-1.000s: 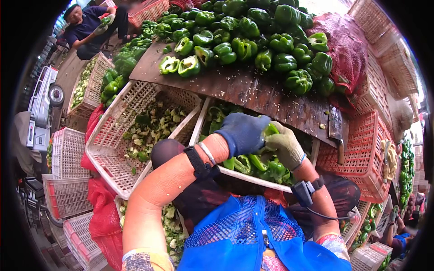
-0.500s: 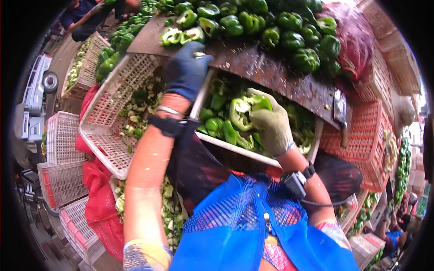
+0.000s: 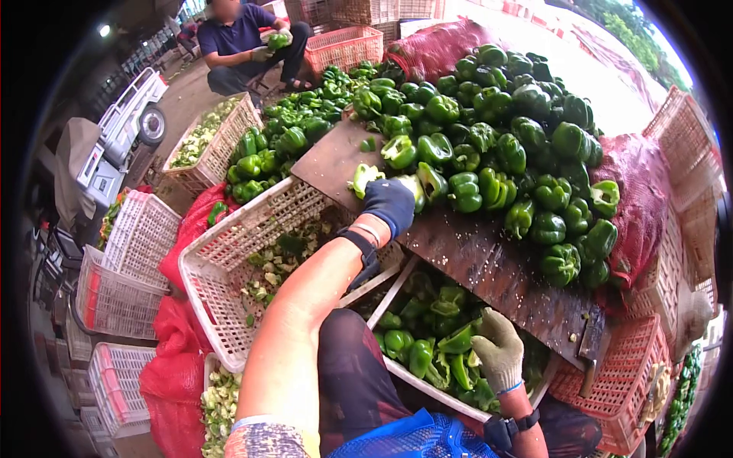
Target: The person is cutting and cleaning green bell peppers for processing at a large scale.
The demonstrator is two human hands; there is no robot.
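dozens of green peppers (image 3: 489,153) crowd the desk (image 3: 489,267); left hand (image 3: 389,204) curls at their near edge, right hand (image 3: 498,349) lies in a crate (image 3: 435,391) of cut peppers (image 3: 416,355); neither grip shows.

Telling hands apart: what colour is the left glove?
The left glove is dark blue; head view.

So the left hand (image 3: 389,202) is in a dark blue glove, and the right hand (image 3: 498,347) is in a greyish-tan one with a blue cuff edge. The peppers (image 3: 489,153) across the upper middle are glossy green (cut ones show paler insides). The board (image 3: 489,267) under them is dark brown. The white crate (image 3: 229,252) at left centre has a lattice pattern, same as the red crate (image 3: 618,382) lower right. The sack (image 3: 641,191) on the right is dark red mesh, and the vest (image 3: 412,439) at the bottom is bright blue mesh.
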